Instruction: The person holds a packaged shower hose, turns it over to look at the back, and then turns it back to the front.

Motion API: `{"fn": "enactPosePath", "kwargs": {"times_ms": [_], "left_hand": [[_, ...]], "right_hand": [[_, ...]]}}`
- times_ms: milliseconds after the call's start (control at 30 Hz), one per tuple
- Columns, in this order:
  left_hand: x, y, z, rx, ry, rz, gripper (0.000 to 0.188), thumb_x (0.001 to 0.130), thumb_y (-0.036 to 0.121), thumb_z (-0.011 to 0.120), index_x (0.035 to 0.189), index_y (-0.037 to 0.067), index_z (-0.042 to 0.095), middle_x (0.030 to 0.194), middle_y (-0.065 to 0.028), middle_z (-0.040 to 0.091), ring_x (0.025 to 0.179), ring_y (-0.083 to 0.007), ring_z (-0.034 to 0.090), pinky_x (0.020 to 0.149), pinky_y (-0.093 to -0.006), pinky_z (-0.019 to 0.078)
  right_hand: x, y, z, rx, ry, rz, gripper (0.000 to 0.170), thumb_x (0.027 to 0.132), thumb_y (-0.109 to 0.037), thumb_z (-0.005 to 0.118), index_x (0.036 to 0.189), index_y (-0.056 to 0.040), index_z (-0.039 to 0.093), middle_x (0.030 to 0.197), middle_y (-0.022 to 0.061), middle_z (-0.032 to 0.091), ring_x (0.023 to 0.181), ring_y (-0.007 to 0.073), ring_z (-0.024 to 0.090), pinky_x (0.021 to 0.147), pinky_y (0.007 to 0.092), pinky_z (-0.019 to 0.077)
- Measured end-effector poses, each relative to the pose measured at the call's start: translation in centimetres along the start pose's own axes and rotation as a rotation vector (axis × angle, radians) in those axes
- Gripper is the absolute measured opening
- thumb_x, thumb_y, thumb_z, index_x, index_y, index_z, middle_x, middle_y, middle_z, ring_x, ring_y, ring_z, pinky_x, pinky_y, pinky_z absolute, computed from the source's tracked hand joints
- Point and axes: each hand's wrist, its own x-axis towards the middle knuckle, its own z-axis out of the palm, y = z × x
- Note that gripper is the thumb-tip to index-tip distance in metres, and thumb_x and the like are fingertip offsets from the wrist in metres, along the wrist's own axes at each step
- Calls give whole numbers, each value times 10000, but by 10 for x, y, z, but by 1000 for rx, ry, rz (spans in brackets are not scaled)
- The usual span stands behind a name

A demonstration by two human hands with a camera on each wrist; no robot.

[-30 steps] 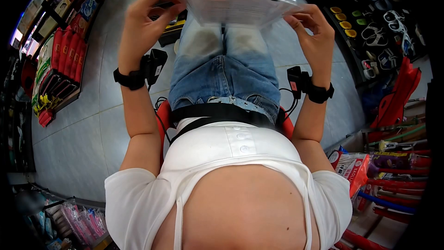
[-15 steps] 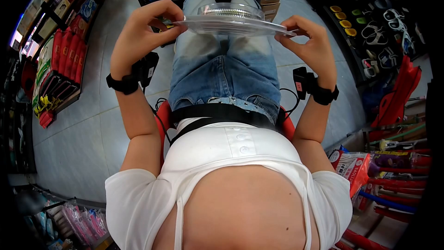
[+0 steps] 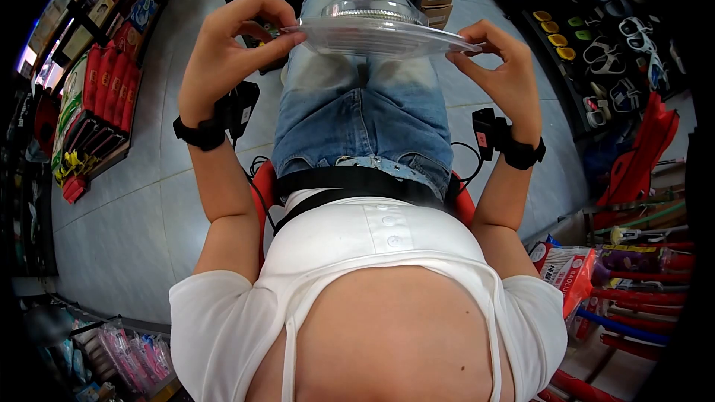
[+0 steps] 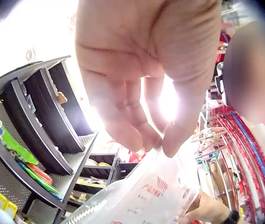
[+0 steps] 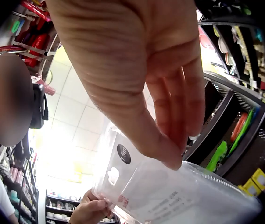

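Head view puts a clear plastic blister pack (image 3: pixel 372 39) between both hands, above the far end of the thighs, seen nearly edge-on, its coiled ribbed hose (image 3: pixel 376 14) bulging on the far side. The step in hand looks like holding the pack up by its edges to look it over or show it. Any next move, such as turning or lowering it, would seem to call for both hands moving together, since each has only a rim and the thin plastic could flex.

The left hand (image 3: pixel 232 56) pinches the left edge between thumb and fingers; the right hand (image 3: pixel 500 67) pinches the right edge likewise, its thumb on the printed face near the round 1.5m label (image 5: pixel 123 154). Both elbows are bent, forearms reaching far, wrists raised and palms turned inward.
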Motion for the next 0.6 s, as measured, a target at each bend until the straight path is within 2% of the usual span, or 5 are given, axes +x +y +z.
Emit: {"fn": "enactPosePath", "kwargs": {"times_ms": [100, 200, 467, 600], "left_hand": [[1, 0, 4, 35, 92, -6, 126, 799, 104, 741, 879, 74, 648, 825, 28, 647, 766, -81, 612, 654, -215, 474], [4, -1, 7, 112, 149, 75, 115, 806, 81, 730, 873, 60, 640, 832, 18, 650, 760, -94, 615, 640, -223, 481], [9, 5, 12, 193, 199, 177, 110, 801, 59, 724, 852, 39, 629, 826, -3, 661, 745, -124, 624, 616, -235, 490], [9, -1, 16, 251, 186, 125, 120, 801, 73, 728, 862, 44, 629, 822, -1, 661, 744, -120, 626, 620, -234, 490]], "right_hand": [[1, 3, 2, -32, 61, -60, 232, 723, 17, 739, 932, -13, 645, 849, 42, 672, 768, 141, 646, 711, 263, 527], [3, 1, 6, -85, 153, -92, 233, 715, 27, 742, 926, -16, 652, 852, 55, 678, 756, 147, 657, 697, 256, 524], [2, 6, 9, -226, 304, -173, 199, 716, 21, 751, 884, -10, 649, 848, 67, 681, 740, 153, 658, 688, 251, 522], [5, 8, 11, -88, 202, -42, 198, 732, 1, 755, 896, -21, 646, 860, 52, 677, 752, 142, 647, 698, 253, 524]]}}
